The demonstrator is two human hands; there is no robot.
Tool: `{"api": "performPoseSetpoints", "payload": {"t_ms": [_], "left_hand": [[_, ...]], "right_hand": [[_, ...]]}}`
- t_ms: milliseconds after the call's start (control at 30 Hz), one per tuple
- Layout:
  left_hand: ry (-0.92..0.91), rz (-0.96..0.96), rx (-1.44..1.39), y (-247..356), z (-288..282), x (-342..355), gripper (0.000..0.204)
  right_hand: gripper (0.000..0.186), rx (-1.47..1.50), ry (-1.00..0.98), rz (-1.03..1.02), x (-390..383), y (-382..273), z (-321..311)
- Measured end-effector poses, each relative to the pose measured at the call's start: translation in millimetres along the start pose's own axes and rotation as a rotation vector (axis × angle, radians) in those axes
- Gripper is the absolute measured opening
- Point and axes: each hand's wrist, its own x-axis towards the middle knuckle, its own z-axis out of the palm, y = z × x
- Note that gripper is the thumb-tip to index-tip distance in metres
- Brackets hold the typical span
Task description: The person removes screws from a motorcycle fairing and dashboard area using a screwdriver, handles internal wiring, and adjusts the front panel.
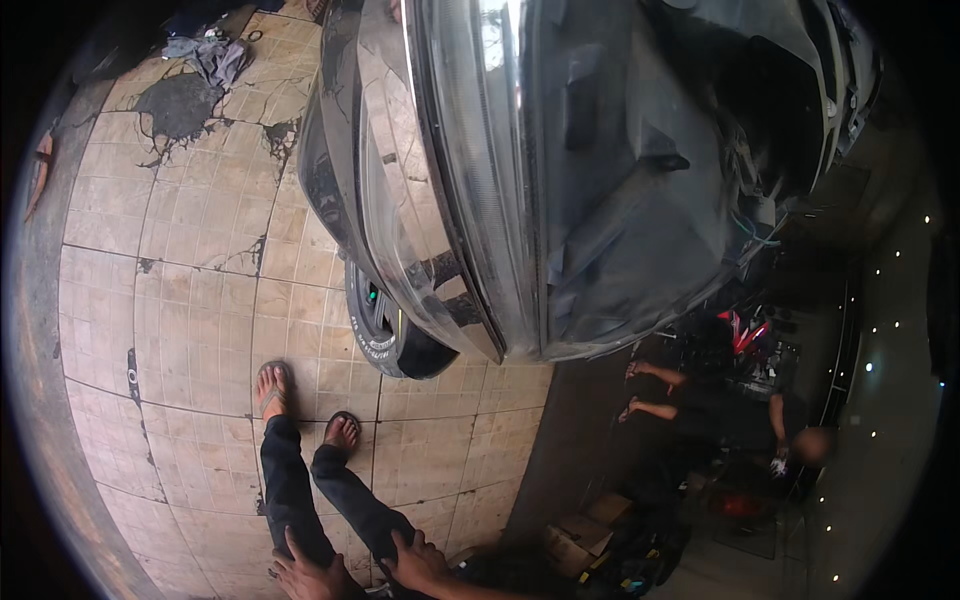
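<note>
My left hand [308, 576] rests on my left trouser leg near the lower edge, fingers spread, holding nothing. Over my right leg lies my right hand [416, 562], its fingers draped on the dark cloth and nothing in it. Both hands are apart from the large vehicle [620, 230] that fills the upper middle, with grey-black plastic and a glossy, silvery side. A black tyre [372, 335] shows on the floor beneath that side. My feet, in sandals, stand on the tiles left of the tyre.
Cracked beige tiles [195, 300] cover the floor on the left. A grey rag [212, 58] lies at the far left by a dark patch. Cardboard boxes [585, 535] sit at the lower right. Another person [720, 410] is at the right, near a red motorcycle part [742, 332].
</note>
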Motion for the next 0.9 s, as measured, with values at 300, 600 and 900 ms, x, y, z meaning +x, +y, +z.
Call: {"api": "performPoseSetpoints", "payload": {"t_ms": [300, 600, 900], "left_hand": [[0.292, 0.216, 0.053, -2, 0, -15, 0.103], [0.160, 0.132, -0.003, 13, -12, -18, 0.104], [0.054, 0.078, 0.038, 39, -11, -33, 0.103]], "right_hand": [[0.070, -0.121, 0.093, -0.040, 4, 10, -5], [0.069, -0.107, 0.118, -0.047, 9, 14, -14], [0.068, -0.043, 0.150, -0.077, 14, 18, -17]]}}
